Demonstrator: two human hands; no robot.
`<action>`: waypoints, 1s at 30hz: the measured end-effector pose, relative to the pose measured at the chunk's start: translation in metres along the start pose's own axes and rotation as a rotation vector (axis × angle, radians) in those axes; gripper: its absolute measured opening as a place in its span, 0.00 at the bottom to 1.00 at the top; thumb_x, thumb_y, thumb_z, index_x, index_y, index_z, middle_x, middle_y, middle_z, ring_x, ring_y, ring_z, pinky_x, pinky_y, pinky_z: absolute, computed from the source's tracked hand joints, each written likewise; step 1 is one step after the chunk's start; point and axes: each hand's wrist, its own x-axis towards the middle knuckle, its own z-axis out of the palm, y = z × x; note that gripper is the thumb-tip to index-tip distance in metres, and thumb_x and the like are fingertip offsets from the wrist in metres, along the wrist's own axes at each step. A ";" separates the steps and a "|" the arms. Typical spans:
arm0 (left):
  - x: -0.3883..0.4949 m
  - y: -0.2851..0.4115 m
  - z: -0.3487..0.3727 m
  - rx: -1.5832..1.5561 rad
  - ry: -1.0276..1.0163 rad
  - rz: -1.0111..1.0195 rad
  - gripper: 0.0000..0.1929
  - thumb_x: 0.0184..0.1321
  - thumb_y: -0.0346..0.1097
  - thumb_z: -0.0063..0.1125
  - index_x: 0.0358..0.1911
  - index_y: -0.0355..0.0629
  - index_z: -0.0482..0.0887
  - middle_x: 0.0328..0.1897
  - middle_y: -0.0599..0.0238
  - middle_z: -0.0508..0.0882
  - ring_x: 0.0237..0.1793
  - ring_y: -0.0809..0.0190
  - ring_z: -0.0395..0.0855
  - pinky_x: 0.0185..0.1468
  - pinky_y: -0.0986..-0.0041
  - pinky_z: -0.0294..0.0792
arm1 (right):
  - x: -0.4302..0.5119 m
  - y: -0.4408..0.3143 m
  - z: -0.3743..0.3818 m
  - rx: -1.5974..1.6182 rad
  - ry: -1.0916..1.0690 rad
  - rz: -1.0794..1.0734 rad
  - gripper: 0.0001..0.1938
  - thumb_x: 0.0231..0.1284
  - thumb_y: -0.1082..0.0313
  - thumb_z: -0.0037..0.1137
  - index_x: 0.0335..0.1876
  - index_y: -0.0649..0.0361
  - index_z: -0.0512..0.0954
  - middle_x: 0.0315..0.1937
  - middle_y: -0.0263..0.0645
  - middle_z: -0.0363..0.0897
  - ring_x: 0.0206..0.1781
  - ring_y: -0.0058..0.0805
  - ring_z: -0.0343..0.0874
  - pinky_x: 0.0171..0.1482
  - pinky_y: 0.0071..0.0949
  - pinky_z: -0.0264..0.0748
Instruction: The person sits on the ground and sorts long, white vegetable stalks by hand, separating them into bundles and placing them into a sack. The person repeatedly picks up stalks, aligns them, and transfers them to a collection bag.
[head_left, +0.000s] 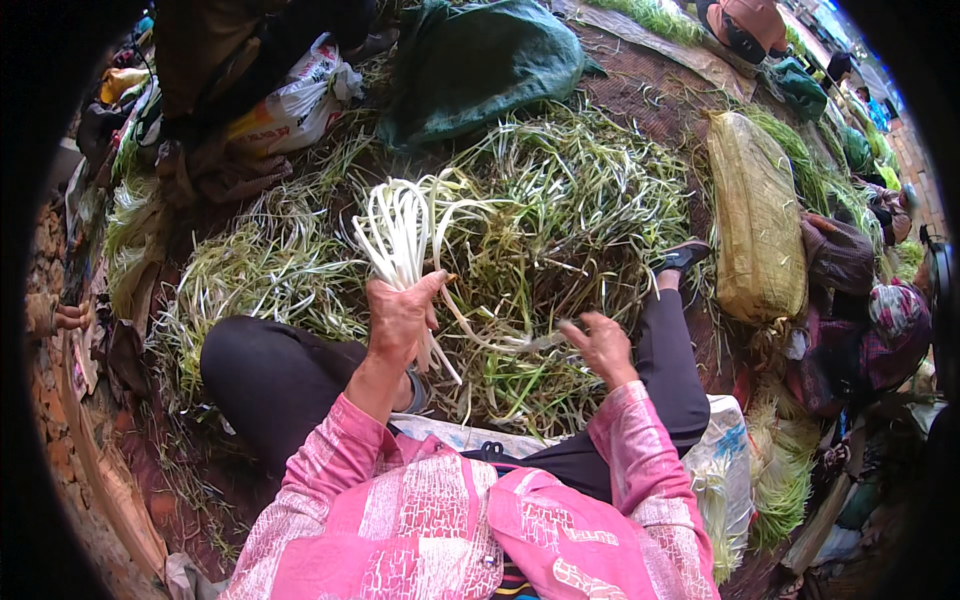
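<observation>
My left hand (405, 311) is closed around a bundle of long white stalks (394, 232), whose looped tops stand above the fist while loose ends hang below it. One longer stalk droops from the bundle towards the right. Near that stalk's far end is my right hand (600, 345), its fingers apart and slightly blurred; whether its fingertips touch the stalk I cannot tell. Beneath and beyond both hands spreads a heap of green and white stalks and leaves (592, 187), lying between my legs.
A dark green woven sack (487, 67) lies beyond the heap. At right stands a full yellow woven sack (754, 217), with a person in a patterned head covering (896, 315) near it. A printed plastic bag (300, 101) lies upper left; another person's hand (71, 316) shows far left.
</observation>
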 end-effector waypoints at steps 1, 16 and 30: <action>0.000 -0.001 0.003 0.014 0.005 -0.016 0.06 0.48 0.27 0.62 0.28 0.33 0.81 0.19 0.67 0.79 0.07 0.75 0.67 0.10 0.84 0.57 | 0.003 -0.014 0.005 0.154 0.085 -0.136 0.19 0.50 0.44 0.55 0.29 0.55 0.78 0.29 0.35 0.77 0.27 0.27 0.75 0.30 0.28 0.72; -0.002 -0.011 0.002 -0.033 -0.013 -0.094 0.04 0.50 0.27 0.59 0.27 0.34 0.81 0.17 0.69 0.78 0.07 0.75 0.65 0.10 0.83 0.56 | -0.019 -0.083 0.022 0.577 0.298 -0.456 0.06 0.53 0.69 0.54 0.28 0.62 0.72 0.23 0.39 0.74 0.24 0.35 0.75 0.25 0.28 0.69; -0.001 -0.006 0.002 0.050 -0.106 -0.100 0.04 0.52 0.28 0.57 0.30 0.35 0.81 0.12 0.71 0.76 0.06 0.75 0.66 0.09 0.84 0.57 | 0.002 -0.089 -0.001 0.798 -0.403 -0.329 0.22 0.50 0.55 0.60 0.51 0.55 0.73 0.44 0.39 0.75 0.41 0.30 0.75 0.44 0.28 0.73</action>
